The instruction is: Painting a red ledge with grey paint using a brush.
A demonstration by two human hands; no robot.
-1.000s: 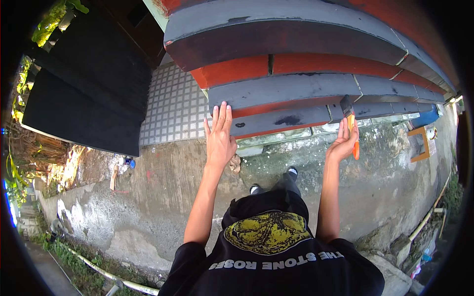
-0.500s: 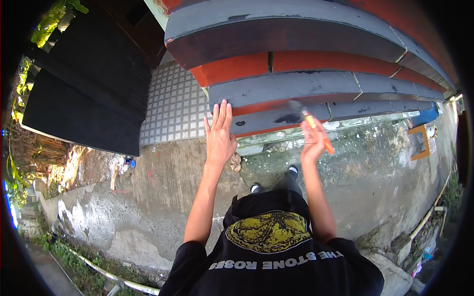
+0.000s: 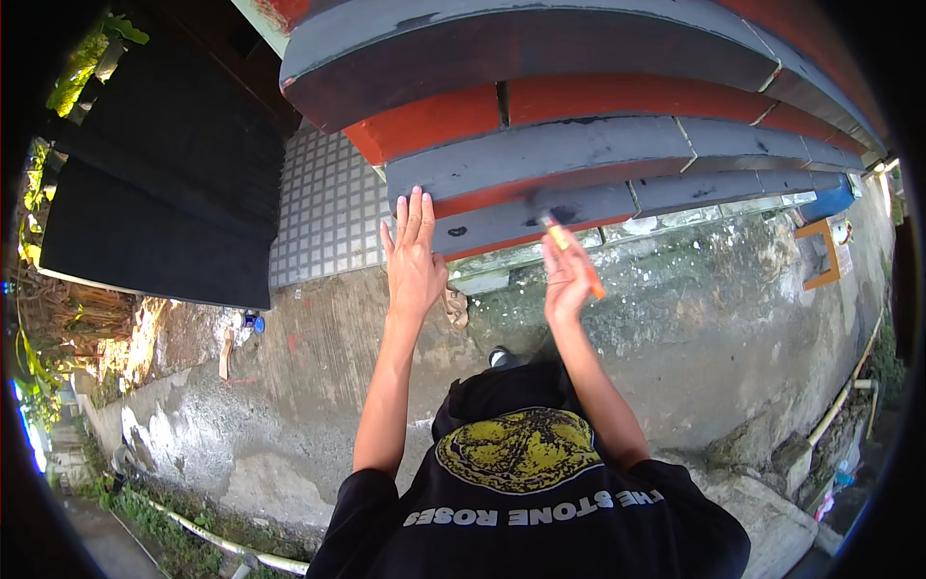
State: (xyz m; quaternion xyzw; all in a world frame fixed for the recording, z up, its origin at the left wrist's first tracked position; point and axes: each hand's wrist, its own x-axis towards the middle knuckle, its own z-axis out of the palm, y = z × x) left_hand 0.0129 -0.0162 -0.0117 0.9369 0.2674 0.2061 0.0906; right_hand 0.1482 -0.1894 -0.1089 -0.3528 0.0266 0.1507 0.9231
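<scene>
My left hand (image 3: 415,265) has its fingers stretched out, with the fingertips at the left end of the grey-and-red painted ledges (image 3: 540,152). My right hand (image 3: 567,288) is closed around a paintbrush (image 3: 556,233) with an orange handle and a yellow band. The brush's tip is smeared by motion, close to a wet-looking dark patch (image 3: 564,213) on the lowest grey ledge (image 3: 497,226). I cannot tell whether the tip touches that surface. A smaller dark spot (image 3: 457,232) marks the same ledge near my left hand.
Beyond the ledges' left end lies a tiled floor (image 3: 323,212) beside a large black panel (image 3: 164,183). A blue container (image 3: 828,203) and a wooden frame (image 3: 820,254) stand at the right. Crumpled brown material (image 3: 454,308) lies on the concrete. A pipe (image 3: 217,540) runs along the lower left.
My right hand has moved left with the paintbrush. My left hand stays at the ledge's end; the whole view has shifted slightly, and one foot is now hidden.
</scene>
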